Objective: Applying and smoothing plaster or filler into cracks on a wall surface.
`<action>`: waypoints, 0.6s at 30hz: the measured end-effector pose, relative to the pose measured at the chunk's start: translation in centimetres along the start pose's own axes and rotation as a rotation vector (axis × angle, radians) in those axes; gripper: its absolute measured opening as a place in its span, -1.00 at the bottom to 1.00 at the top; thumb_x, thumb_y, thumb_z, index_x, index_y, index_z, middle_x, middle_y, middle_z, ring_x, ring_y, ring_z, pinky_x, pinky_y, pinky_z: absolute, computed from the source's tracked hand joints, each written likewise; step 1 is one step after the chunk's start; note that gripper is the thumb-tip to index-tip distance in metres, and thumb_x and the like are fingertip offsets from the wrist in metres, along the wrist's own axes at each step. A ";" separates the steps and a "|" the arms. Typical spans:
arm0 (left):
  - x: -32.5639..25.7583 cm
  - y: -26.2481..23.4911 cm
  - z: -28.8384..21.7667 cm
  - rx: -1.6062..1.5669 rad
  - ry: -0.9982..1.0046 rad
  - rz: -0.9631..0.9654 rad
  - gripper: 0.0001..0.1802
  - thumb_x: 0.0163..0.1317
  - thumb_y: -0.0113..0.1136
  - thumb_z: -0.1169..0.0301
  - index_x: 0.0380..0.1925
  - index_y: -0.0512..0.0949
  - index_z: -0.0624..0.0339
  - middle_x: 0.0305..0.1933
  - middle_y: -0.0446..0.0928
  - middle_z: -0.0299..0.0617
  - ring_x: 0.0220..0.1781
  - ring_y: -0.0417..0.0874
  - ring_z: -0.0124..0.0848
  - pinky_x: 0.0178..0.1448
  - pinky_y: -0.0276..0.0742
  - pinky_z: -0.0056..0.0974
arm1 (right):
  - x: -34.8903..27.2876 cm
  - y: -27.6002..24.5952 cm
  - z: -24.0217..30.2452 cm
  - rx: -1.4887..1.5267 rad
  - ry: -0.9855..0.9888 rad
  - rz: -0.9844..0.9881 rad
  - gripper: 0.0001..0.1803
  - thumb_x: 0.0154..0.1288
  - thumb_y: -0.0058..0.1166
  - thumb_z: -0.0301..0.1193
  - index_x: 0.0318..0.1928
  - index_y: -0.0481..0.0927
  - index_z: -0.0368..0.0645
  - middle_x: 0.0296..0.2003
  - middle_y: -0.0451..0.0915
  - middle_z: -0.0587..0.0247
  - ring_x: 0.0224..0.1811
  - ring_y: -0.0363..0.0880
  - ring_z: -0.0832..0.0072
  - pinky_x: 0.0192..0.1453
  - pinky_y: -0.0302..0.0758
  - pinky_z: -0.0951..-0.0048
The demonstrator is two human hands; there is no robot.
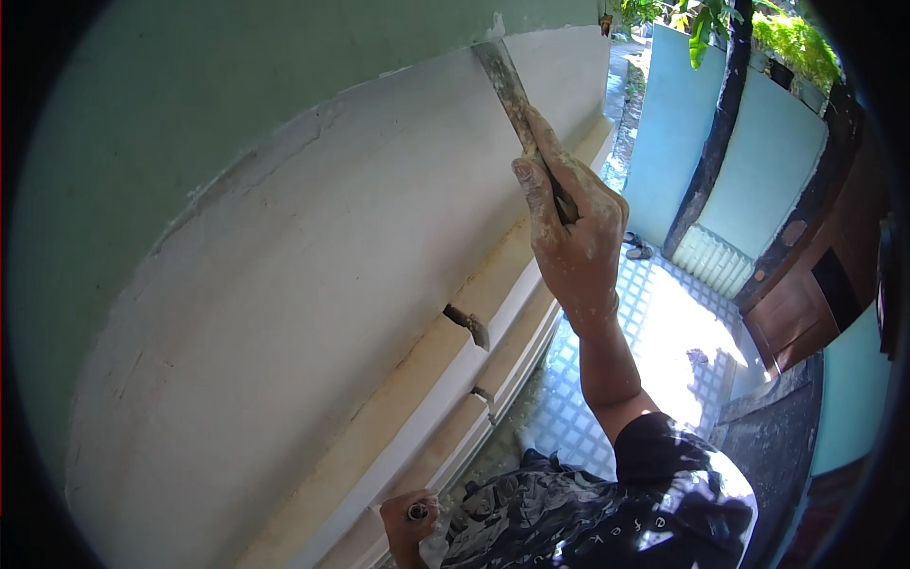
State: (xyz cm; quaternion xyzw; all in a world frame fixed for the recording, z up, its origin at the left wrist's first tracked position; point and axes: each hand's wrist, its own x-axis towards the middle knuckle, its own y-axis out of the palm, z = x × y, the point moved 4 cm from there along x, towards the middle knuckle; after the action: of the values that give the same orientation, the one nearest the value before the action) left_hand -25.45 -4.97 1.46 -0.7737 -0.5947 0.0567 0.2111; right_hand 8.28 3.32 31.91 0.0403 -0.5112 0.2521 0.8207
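Note:
My right hand (580, 223) is closed round the handle of a putty-smeared putty knife (506, 83), and pale smears cover the fingers and wrist. The blade's tip touches the wall near the top, at the border between green paint (190, 104) and a wide whitish plastered patch (313, 237). Low down, close to my body, my left hand (403, 522) is a fist round something with a small round end; the rest of that thing is hidden. A rough, slightly raised edge of plaster runs along the patch's upper left border.
Below the patch runs a stepped cream ledge (398, 379), with a broken notch (464, 325) in it. The floor (569, 398) is patterned tile in bright sunlight. Pale blue panels (678, 133), a dark post (716, 142), sandals (637, 248) and a brown door (806, 303) stand to the right.

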 end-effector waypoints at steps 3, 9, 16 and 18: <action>0.9 0.5 -0.7 0.056 0.044 0.033 -0.80 -0.05 0.31 0.52 -0.34 0.70 0.25 -0.54 0.66 -0.16 -0.51 0.71 -0.44 -0.36 0.59 -0.41 | -1.8 0.4 -0.5 0.098 0.027 0.043 -0.56 0.38 0.13 -0.48 0.25 0.51 -0.18 -0.28 0.70 0.12 -0.42 0.53 0.68 -0.34 0.51 0.52; 0.7 0.4 0.3 -0.241 0.000 -0.037 -0.91 0.10 0.17 0.60 -0.42 0.63 0.41 -0.59 0.59 -0.10 -0.60 0.67 -0.36 -0.48 0.60 -0.33 | -0.8 -0.1 -0.1 -0.064 -0.079 0.023 -0.56 0.37 0.15 -0.44 0.24 0.52 -0.19 -0.39 0.66 0.18 -0.53 0.48 0.66 -0.43 0.45 0.53; 0.6 0.3 0.2 -0.262 0.051 -0.038 -0.94 0.11 0.18 0.65 -0.39 0.59 0.42 -0.56 0.59 -0.04 -0.61 0.66 -0.33 -0.51 0.60 -0.30 | -3.4 0.0 -0.5 -0.010 -0.043 0.064 -0.58 0.38 0.14 -0.43 0.22 0.54 -0.19 -0.42 0.64 0.19 -0.52 0.52 0.64 -0.49 0.44 0.57; 0.5 0.8 0.0 -0.325 0.057 -0.096 -0.93 0.11 0.19 0.65 -0.38 0.58 0.42 -0.53 0.60 -0.03 -0.60 0.66 -0.32 -0.51 0.60 -0.30 | -2.9 0.4 -0.6 -0.009 -0.080 0.033 -0.58 0.38 0.14 -0.43 0.24 0.53 -0.18 -0.42 0.64 0.19 -0.52 0.52 0.65 -0.49 0.44 0.57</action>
State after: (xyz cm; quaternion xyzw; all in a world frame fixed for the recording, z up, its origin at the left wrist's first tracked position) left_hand -24.56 -4.63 1.21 -0.7697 -0.6259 -0.0724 0.1022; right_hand 7.55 2.82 29.08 0.0382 -0.5453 0.2612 0.7956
